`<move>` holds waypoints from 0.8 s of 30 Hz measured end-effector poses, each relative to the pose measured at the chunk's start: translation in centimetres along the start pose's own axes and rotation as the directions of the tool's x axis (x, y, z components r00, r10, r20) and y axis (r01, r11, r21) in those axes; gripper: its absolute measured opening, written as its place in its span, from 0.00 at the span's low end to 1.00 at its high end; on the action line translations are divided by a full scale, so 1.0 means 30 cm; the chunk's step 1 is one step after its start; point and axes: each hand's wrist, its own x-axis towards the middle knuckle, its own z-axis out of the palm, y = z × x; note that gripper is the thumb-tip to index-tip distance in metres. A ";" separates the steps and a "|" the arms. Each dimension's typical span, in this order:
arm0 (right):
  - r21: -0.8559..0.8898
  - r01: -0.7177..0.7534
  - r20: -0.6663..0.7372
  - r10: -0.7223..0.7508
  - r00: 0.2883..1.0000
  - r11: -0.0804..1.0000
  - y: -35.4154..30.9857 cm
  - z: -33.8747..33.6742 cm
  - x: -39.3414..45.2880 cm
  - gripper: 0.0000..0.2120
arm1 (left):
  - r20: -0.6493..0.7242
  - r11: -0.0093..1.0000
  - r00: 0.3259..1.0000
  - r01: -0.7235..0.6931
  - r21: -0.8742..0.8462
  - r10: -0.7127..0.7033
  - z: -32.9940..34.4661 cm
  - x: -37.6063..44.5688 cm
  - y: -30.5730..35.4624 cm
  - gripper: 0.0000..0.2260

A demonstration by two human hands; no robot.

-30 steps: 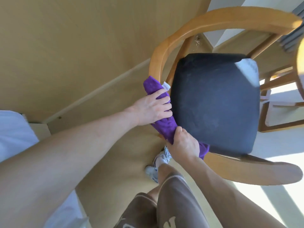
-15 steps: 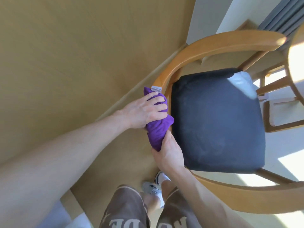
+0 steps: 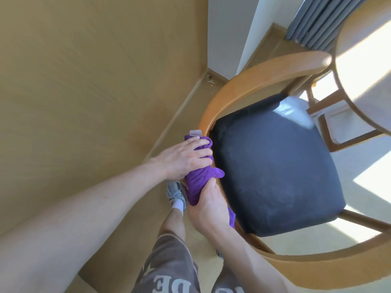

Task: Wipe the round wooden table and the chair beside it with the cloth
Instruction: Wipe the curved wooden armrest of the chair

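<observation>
A purple cloth (image 3: 200, 180) is bunched around the curved wooden back rail of the chair (image 3: 249, 81), at the rail's left side. My left hand (image 3: 184, 159) grips the cloth's upper part from the outside. My right hand (image 3: 208, 210) grips its lower part, just below the left. The chair has a dark padded seat (image 3: 275, 170). The round wooden table (image 3: 366, 60) shows at the upper right, lit by sun, close to the chair's arm end.
A wood-panelled wall (image 3: 95, 81) and skirting run along the left, close behind the chair. My legs in brown shorts and a sneaker (image 3: 175, 193) stand beside the chair. A grey curtain (image 3: 321, 20) hangs at the top right. Sunlit floor lies to the right.
The view has swung so the table and curtain show. Both hands keep hold of the cloth and have slid with it along the chair's back rail.
</observation>
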 end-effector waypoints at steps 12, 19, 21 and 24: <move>0.091 -0.385 -0.163 0.395 0.904 0.918 -0.232 0.028 0.426 0.13 | -0.092 0.865 0.869 -0.465 0.189 0.487 0.000 0.316 -0.413 0.10; 0.113 -0.442 -0.222 0.456 0.862 0.890 -0.259 0.023 0.536 0.09 | -0.102 0.859 0.867 -0.456 0.232 0.487 -0.007 0.366 -0.455 0.15; 0.091 -0.430 -0.220 0.439 0.871 0.898 -0.256 0.022 0.515 0.09 | -0.033 0.876 0.901 -0.412 0.251 0.433 -0.013 0.353 -0.434 0.14; 0.043 -0.397 -0.231 0.395 0.889 0.917 -0.245 0.029 0.445 0.10 | 0.126 0.898 0.944 -0.330 0.290 0.306 -0.031 0.317 -0.371 0.15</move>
